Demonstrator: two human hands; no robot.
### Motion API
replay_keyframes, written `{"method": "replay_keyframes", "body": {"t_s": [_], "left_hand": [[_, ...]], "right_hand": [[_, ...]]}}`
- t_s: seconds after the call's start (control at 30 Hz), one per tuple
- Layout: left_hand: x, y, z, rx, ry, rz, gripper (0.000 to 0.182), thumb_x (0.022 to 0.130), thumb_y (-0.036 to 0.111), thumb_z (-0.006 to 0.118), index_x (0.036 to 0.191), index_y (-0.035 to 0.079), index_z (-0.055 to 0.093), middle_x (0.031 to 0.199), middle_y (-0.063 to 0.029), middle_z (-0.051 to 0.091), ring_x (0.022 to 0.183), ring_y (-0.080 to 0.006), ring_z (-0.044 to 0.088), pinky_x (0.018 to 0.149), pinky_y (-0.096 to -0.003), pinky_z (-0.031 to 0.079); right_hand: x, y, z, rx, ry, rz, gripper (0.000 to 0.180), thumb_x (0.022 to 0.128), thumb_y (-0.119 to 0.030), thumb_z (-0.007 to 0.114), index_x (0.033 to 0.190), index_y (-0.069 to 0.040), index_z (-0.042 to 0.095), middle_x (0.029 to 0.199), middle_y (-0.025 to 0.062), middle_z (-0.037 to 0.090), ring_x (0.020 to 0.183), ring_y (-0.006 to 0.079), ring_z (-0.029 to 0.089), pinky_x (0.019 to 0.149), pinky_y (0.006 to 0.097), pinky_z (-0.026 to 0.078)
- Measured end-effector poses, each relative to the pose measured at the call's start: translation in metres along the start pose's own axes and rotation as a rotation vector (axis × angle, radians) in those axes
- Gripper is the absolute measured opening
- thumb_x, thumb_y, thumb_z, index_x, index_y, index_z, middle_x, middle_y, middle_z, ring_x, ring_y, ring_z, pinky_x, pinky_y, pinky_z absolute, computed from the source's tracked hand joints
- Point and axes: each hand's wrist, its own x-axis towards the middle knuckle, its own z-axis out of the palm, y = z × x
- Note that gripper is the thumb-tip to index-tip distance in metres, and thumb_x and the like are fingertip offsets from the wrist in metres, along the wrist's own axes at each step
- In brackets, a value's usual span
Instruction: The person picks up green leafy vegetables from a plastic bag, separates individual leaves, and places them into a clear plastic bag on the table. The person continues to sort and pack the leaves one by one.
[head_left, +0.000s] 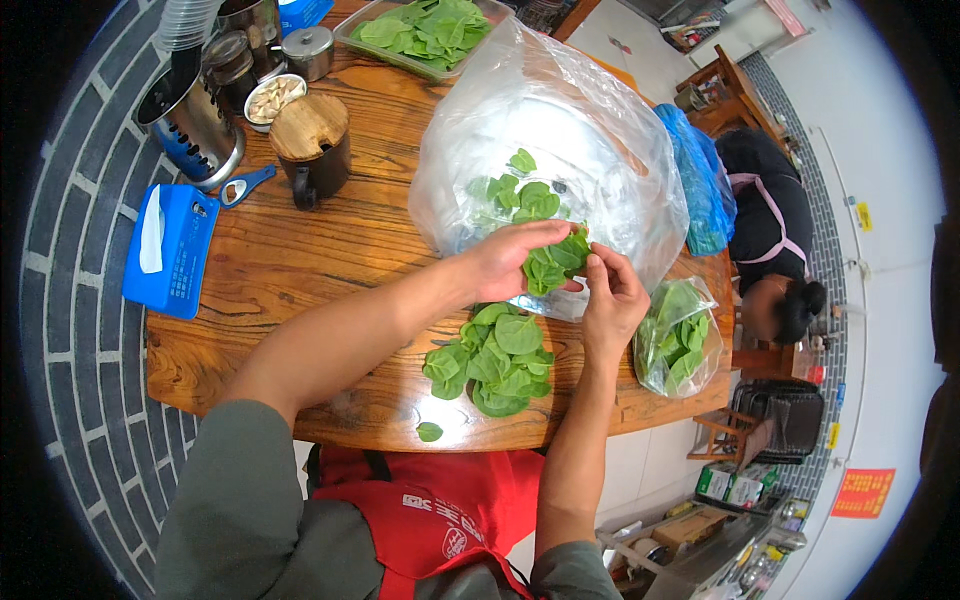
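My left hand (510, 259) holds a small bunch of green leaves (551, 264), thumb on top and palm beneath. The fingers of my right hand (615, 292) pinch at the right edge of that bunch. Both hands are over the near edge of a large clear plastic bag (637, 180), spread open on the table, with several loose leaves (537, 199) in it. A pile of round green leaves (502, 360) lies on the wood below my hands, and a single leaf (429, 431) rests near the table's front edge.
At the right edge of the wooden table (375, 255) sit a clear bag of leaves (679, 337) and a blue plastic bag (694, 180). A plastic tub of leaves (427, 34) stands at the back. A lidded mug (311, 150), garlic bowl (275, 99) and tissue box (172, 251) are left. Another person (765, 210) is beyond.
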Motion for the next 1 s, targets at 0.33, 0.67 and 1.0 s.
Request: {"method": "replay_keyframes", "body": {"t_s": [0.33,0.67,1.0], "left_hand": [[-0.003,0.006,0.008,-0.030,0.021,-0.004,0.037,0.116,0.022,0.053,0.145,0.000,0.054,0.141,-0.0216,0.064,0.129,-0.0422,0.068,0.109,-0.0559,0.059],[0.002,0.002,0.002,-0.067,0.016,0.023,0.031,0.116,0.025,0.054,0.134,0.001,0.061,0.130,-0.0178,0.070,0.121,-0.0340,0.072,0.103,-0.0545,0.063],[0.003,-0.004,-0.009,-0.031,0.091,-0.027,0.038,0.116,0.031,0.053,0.140,0.003,0.060,0.133,-0.0143,0.070,0.121,-0.0258,0.070,0.108,-0.0474,0.058]], "right_hand": [[0.005,0.001,-0.014,0.356,0.197,0.046,0.014,0.105,-0.007,0.072,0.115,0.002,0.073,0.095,0.0029,0.071,0.077,0.0086,0.060,0.070,0.0228,0.048],[0.000,-0.010,-0.034,0.559,-0.484,0.049,0.016,0.100,-0.009,0.078,0.110,0.003,0.077,0.102,0.0078,0.072,0.079,0.0125,0.062,0.071,0.0262,0.047],[0.002,-0.012,-0.004,-0.271,-0.183,-0.233,0.033,0.088,0.003,0.081,0.120,-0.003,0.077,0.096,0.0055,0.066,0.074,0.0124,0.059,0.066,0.0272,0.049]]}}
